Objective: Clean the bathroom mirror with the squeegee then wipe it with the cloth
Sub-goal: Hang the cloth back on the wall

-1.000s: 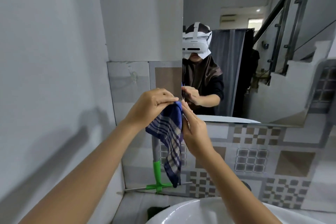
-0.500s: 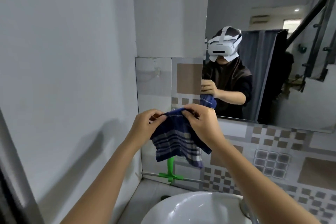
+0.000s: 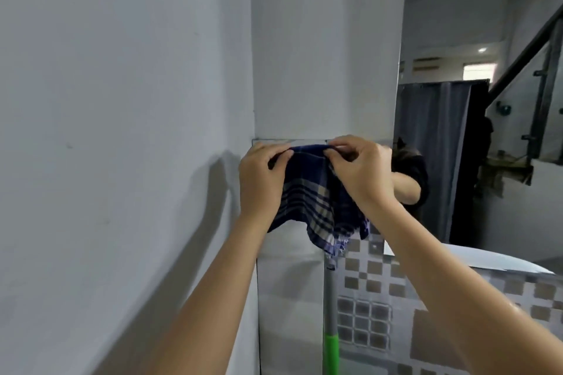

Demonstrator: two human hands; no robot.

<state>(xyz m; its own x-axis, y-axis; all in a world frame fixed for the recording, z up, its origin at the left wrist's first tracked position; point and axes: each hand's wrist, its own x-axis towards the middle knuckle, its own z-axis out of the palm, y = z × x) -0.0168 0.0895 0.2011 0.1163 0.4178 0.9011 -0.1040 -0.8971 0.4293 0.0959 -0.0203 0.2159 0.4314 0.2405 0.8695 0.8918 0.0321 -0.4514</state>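
A dark blue checked cloth (image 3: 310, 195) hangs between both hands in front of the tiled wall, left of the mirror (image 3: 475, 39). My left hand (image 3: 262, 183) pinches its top left edge and my right hand (image 3: 359, 170) pinches its top right edge, so the cloth is spread out and droops below them. The squeegee (image 3: 330, 313), with a grey handle and a green lower section, leans upright against the tiles just below the cloth; its blade is out of view. My right forearm is reflected at the mirror's left edge.
A plain grey wall (image 3: 122, 131) fills the left side and meets the tiled wall (image 3: 374, 298) in a corner. The mirror reflects a curtain, a stair rail and the white basin rim (image 3: 487, 256).
Both hands have risen with the cloth and moved closer to the wall, stretching its top edge wider. The view has swung left and up, so the basin below is out of frame.
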